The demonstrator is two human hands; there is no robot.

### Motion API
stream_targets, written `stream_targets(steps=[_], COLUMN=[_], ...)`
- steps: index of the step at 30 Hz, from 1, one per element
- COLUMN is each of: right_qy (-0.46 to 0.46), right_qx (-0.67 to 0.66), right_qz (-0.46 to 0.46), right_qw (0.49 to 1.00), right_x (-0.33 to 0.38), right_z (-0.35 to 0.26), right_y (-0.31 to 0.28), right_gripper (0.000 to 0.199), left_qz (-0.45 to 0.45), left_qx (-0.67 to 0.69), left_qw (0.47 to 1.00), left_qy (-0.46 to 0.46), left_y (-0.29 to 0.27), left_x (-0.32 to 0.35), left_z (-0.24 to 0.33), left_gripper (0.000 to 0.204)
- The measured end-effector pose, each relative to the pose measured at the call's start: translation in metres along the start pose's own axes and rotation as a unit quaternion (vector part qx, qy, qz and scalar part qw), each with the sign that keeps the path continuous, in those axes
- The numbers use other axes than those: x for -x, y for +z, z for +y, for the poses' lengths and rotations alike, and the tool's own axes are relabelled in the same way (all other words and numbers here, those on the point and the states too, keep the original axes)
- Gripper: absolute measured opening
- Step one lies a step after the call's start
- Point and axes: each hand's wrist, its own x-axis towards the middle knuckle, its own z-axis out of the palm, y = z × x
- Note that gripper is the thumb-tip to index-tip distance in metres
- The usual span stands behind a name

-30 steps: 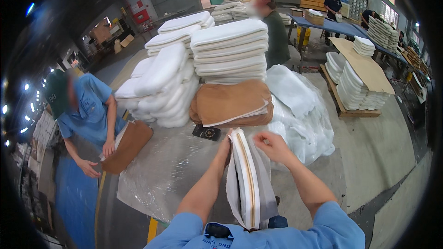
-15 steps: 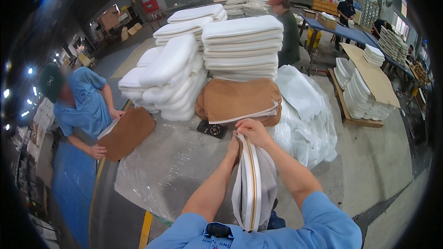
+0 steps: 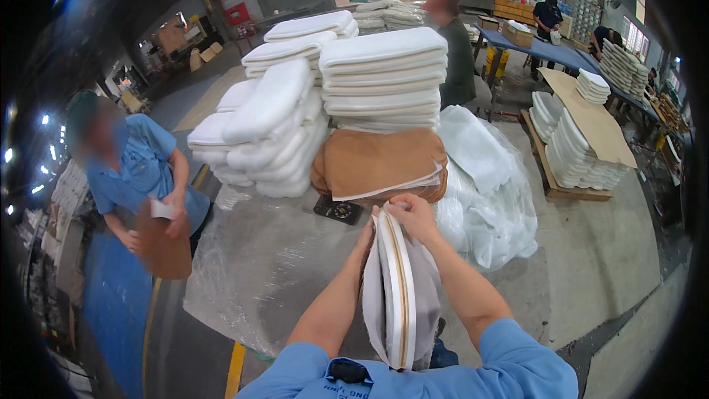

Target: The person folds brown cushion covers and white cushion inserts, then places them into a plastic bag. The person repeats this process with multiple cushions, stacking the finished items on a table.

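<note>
Grey-and-white fabric piece [image 3: 402, 295] edge-up between forearms, before blue shirt [image 3: 473, 377]. Right hand's [image 3: 413, 216] grip pinched on far end; left hand [image 3: 365, 235] against left side, fingers partly hidden, grip closure cannot be told. Brown stack [image 3: 384, 159] just beyond hands. Leftward, plastic-covered bench [image 3: 251, 258] runs to its edge. Shirt front bears lettering.

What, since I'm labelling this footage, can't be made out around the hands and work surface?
All in the head view:
Left hand: fingers mostly hidden behind the grey-and-white piece.
Right hand: its fingers cover the exact spot they pinch.
Dark object on the work surface: too small to identify.
Brown pile: lower layers hidden under the top, so no count.
Separate brown piece at left: blurred, details lost.
</note>
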Motion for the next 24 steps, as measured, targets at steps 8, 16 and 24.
stream_targets(steps=[8,16,24], right_qy=[0.022,0.060,0.148], right_qx=[-0.148,-0.307,-0.389], right_qz=[0.024,-0.070,0.005], right_qw=[0.989,0.947,0.909], right_x=[-0.002,-0.003,0.009], right_z=[-0.032,-0.074,-0.026], right_y=[-0.003,0.038,0.036], right_gripper=[0.014,0.015,0.031], left_qz=[0.057,0.214,0.208], left_qx=[-0.033,-0.291,-0.506], left_qw=[0.998,0.876,0.725], left_qy=[-0.022,0.319,0.418], left_y=[0.001,-0.029,0.057], left_x=[0.009,0.011,0.048], left_z=[0.006,0.037,0.014], left_gripper=[0.055,0.027,0.054])
